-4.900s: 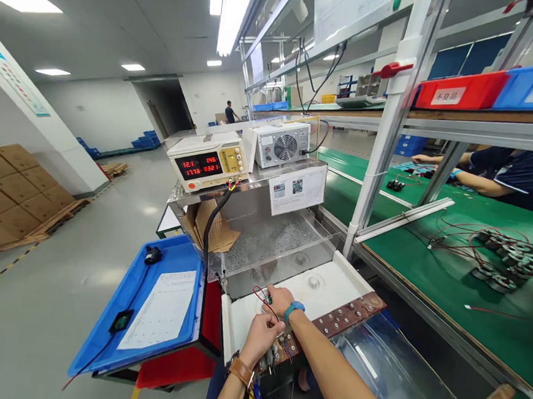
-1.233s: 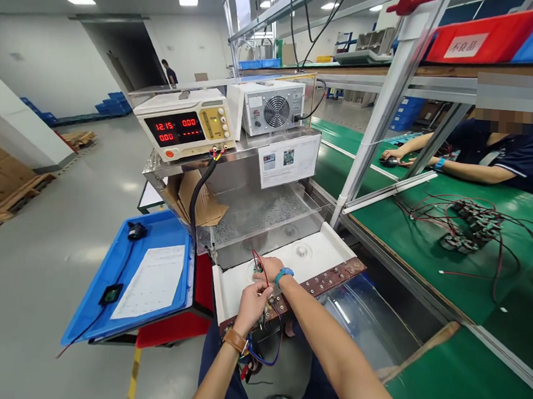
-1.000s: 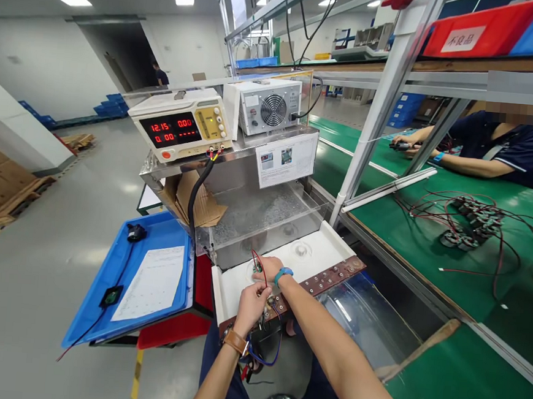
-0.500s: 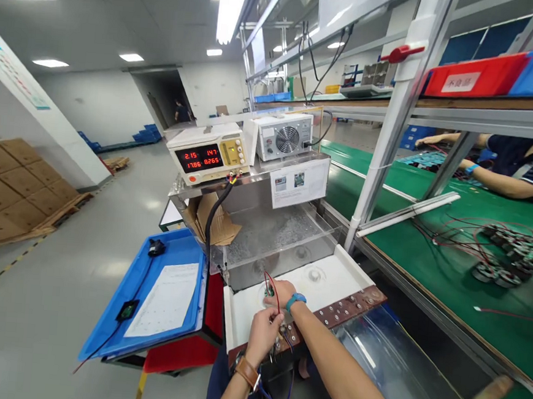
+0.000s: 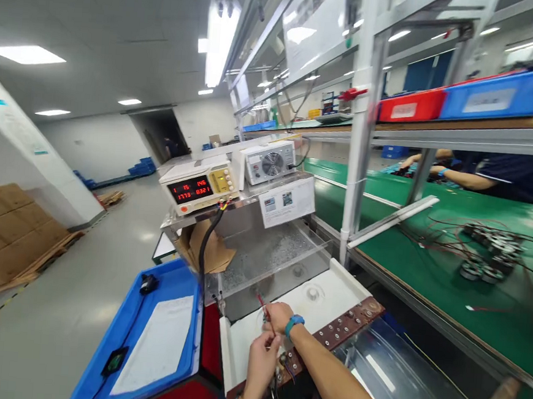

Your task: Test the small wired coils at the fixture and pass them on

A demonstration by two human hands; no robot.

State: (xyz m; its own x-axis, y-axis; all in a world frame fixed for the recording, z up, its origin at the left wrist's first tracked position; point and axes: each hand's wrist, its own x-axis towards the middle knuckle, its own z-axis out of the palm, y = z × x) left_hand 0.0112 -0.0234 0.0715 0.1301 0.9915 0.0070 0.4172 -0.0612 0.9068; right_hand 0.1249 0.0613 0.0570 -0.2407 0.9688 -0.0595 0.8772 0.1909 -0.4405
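Observation:
Over the white tray [image 5: 256, 331] of the test fixture, my two hands work close together. My left hand [image 5: 262, 354] has its thumb and fingers pinched on a thin red wire [image 5: 261, 300], which runs up past my right hand. My right hand [image 5: 279, 316], with a blue band at the wrist, is curled palm down over a small part with a green board, mostly hidden by the fingers. Below them, a brown terminal strip [image 5: 348, 320] with rows of metal studs lines the tray's front edge, and dark wires hang from its left end.
A power supply [image 5: 198, 189] with red digits stands behind the fixture beside a grey fan unit [image 5: 269, 164]. To the left, a blue tray [image 5: 135, 300] holds paper and a black fan. Motors [image 5: 493, 251] lie on the green bench at right; a co-worker's arm [image 5: 473, 179] reaches in beyond.
My head view has shifted, so the bench sits further left. My right hand now covers more of the small green part, and the wire loop looks pulled straighter. The display's digits have changed.

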